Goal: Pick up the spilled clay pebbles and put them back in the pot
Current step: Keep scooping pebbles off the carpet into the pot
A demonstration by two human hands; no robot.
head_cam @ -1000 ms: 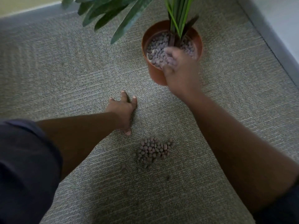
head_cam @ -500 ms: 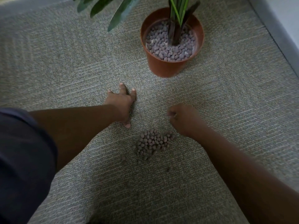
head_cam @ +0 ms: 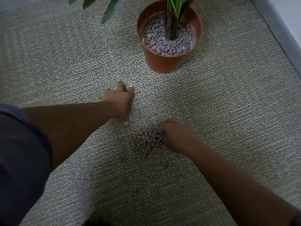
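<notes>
A small heap of brown clay pebbles (head_cam: 146,140) lies on the grey-green carpet in the middle of the view. My right hand (head_cam: 175,136) rests on the heap's right edge, fingers curled down into the pebbles. My left hand (head_cam: 119,101) is pressed flat on the carpet to the upper left of the heap, fingers spread, holding nothing. The terracotta pot (head_cam: 160,62) stands farther back, filled with pebbles around a green plant stem (head_cam: 172,22).
Two or three stray pebbles (head_cam: 166,166) lie just below the heap. Plant leaves (head_cam: 112,8) hang over the carpet at the top. A grey skirting strip (head_cam: 280,35) runs along the right edge. My dark sleeve (head_cam: 21,160) fills the lower left.
My right hand left the pot, came back down across the carpet and has landed on the right side of the pebble heap. The left hand has stayed planted.
</notes>
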